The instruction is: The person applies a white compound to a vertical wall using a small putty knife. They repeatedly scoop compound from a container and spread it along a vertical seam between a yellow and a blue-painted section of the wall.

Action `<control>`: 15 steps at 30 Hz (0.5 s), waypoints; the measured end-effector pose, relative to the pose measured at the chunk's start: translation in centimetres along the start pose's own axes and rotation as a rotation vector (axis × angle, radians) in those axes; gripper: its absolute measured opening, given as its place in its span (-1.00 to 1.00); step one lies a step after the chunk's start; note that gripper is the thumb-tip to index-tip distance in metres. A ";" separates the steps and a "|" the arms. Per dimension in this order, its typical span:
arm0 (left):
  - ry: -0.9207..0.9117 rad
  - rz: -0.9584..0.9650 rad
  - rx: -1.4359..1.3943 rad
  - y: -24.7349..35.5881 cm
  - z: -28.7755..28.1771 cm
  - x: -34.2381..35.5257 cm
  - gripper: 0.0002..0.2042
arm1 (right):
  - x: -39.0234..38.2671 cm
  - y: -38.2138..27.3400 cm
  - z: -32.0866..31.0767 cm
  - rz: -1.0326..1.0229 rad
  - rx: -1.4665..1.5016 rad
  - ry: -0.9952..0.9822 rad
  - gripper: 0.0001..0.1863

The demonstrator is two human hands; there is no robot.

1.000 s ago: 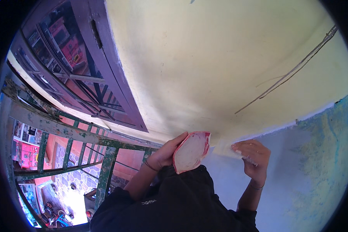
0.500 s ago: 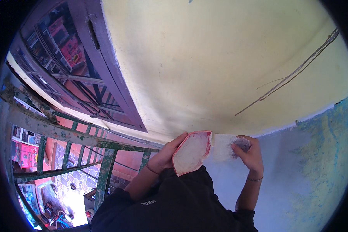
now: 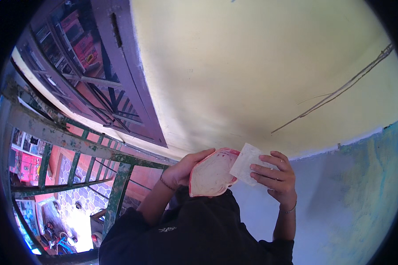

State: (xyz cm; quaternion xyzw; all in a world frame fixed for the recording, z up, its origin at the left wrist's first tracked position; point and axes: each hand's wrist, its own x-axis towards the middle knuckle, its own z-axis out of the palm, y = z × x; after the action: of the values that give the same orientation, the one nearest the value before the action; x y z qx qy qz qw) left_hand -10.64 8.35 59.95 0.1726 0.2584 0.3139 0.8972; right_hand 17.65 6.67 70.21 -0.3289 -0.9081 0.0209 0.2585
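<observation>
My left hand grips the left side of a shallow, pink-rimmed container with an uneven edge. A whitish paste coats its inside. In my right hand is a flat, square white scraper, held with the fingers spread across its face. The scraper's left corner is at the container's right rim; whether they touch I cannot tell. Both hands are in front of my dark shirt, close to the wall.
A cream-yellow wall rises ahead, blue-grey at lower right. Thin cables hang from it. A purple window frame is at left. Below it stands green, paint-spotted metal scaffolding, with a stone-paved floor far beneath.
The scraper has tilted and come over to the container's rim, its white face now turned up. My right hand has rotated so its back and fingers show. The container has shifted slightly left.
</observation>
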 end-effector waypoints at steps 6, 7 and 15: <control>-0.161 0.084 -0.123 1.1 -2.7 0.6 -0.54 | -2.6 2.4 1.7 0.096 0.067 0.114 -0.80; -0.064 0.047 -0.073 1.2 -2.6 0.7 -0.54 | -2.8 2.4 1.3 0.118 0.084 0.138 -0.81; 0.010 0.019 0.188 0.5 0.0 1.6 -0.45 | -1.2 -0.1 -0.9 0.623 0.174 0.279 -0.70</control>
State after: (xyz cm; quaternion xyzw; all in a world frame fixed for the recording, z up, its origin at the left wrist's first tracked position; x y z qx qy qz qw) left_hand -9.82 9.74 59.57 0.2570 0.2896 0.2976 0.8726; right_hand 18.81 5.76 70.48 -0.5667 -0.7148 0.1309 0.3883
